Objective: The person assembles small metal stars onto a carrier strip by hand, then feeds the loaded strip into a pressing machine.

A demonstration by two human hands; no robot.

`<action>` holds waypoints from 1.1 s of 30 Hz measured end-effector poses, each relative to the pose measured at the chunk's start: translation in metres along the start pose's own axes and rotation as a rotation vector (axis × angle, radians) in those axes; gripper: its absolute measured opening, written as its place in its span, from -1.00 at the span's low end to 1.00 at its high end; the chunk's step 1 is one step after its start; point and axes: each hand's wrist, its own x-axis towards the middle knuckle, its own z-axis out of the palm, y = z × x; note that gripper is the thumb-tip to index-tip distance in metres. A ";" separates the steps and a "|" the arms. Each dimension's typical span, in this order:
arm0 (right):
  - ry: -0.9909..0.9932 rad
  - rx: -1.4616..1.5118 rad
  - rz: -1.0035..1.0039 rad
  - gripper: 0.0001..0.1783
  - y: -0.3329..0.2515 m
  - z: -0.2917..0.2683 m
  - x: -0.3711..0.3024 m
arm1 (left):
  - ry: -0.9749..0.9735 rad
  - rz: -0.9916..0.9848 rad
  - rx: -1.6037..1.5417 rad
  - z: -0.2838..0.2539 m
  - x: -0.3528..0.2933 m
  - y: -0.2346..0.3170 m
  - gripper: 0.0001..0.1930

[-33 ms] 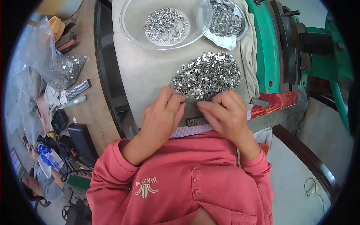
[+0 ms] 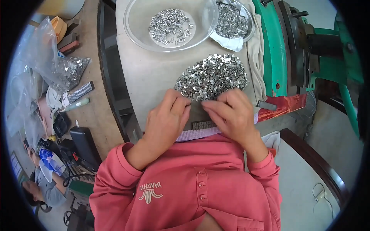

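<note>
A heap of small, shiny metal pieces (image 2: 216,75) lies on the table in front of me. At its near left edge is my left hand (image 2: 165,117), closed with thumb and fingers pinched together. Whatever sits in that pinch is too small to make out. My right hand (image 2: 231,113) is at the heap's near right edge, its fingers also pinched, and what they hold is hidden. A small gap separates the two hands. Between them, close to my body, a dark gridded metal block (image 2: 203,125) lies at the table's front edge.
A clear plastic bowl (image 2: 131,34) with small metal parts stands at the back, beside a lined dish of metal pins (image 2: 231,21). On the right is a green machine (image 2: 275,50). A side bench (image 2: 94,111) on the left carries bags and tools; a person (image 2: 50,188) sits beyond.
My right hand has shifted slightly away from my body, toward the heap. The left hand stays in place.
</note>
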 end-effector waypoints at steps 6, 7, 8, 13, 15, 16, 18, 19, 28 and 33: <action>-0.098 -0.030 -0.118 -0.79 0.005 0.013 0.025 | -0.028 0.041 0.011 -0.004 -0.001 -0.001 -0.81; -0.131 -0.078 -0.135 -0.82 0.006 0.015 0.022 | -0.028 0.042 0.011 -0.006 -0.003 -0.002 -0.81; -0.132 -0.078 -0.134 -0.82 0.002 0.013 0.023 | -0.043 0.054 0.033 -0.009 -0.007 -0.004 -0.82; -0.155 -0.227 -0.177 -0.91 -0.013 0.012 0.025 | -0.055 0.099 0.052 -0.012 -0.011 -0.005 -0.88; -0.161 -0.194 -0.156 -0.92 -0.012 0.013 0.026 | -0.050 0.119 0.058 -0.010 -0.008 -0.006 -0.88; -0.158 -0.140 -0.117 -0.90 -0.009 0.013 0.027 | -0.051 0.120 0.056 -0.010 -0.009 -0.007 -0.88; -0.158 -0.082 -0.080 -0.83 -0.006 0.012 0.026 | -0.056 0.087 0.029 -0.009 -0.010 -0.009 -0.83; -0.110 -0.043 -0.077 -0.83 -0.006 0.009 0.024 | -0.056 0.085 0.028 -0.009 -0.011 -0.008 -0.83; -0.029 -0.090 -0.129 -0.71 -0.015 -0.003 -0.034 | -0.051 0.213 -0.114 0.004 -0.030 0.001 -0.81; -0.039 -0.024 -0.032 -0.70 -0.013 -0.005 -0.027 | -0.087 0.183 -0.111 0.004 -0.031 0.001 -0.76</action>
